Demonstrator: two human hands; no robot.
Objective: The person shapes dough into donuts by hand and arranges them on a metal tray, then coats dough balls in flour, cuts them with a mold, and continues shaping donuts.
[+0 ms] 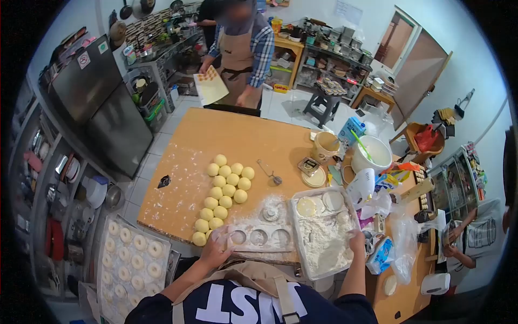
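My left hand (217,247) is at the left end of a floury mould (260,249) with three round hollows, its fingers closed on that edge. With my right hand (356,241) I grip the right rim of a tray of flour (326,259), which also holds pale round discs (306,207). The tray stands just right of the mould. Several yellow dough balls (218,192) lie in rows on the wooden table (216,129), left of and beyond the mould. A small metal strainer (276,180) lies farther back.
A tray of ring-shaped dough (132,259) stands at the lower left. Tubs, a white bowl (372,154) and plastic bags crowd the table's right side. A person in an apron (237,59) stands across the table with a sheet; another person's arms (458,245) show at far right.
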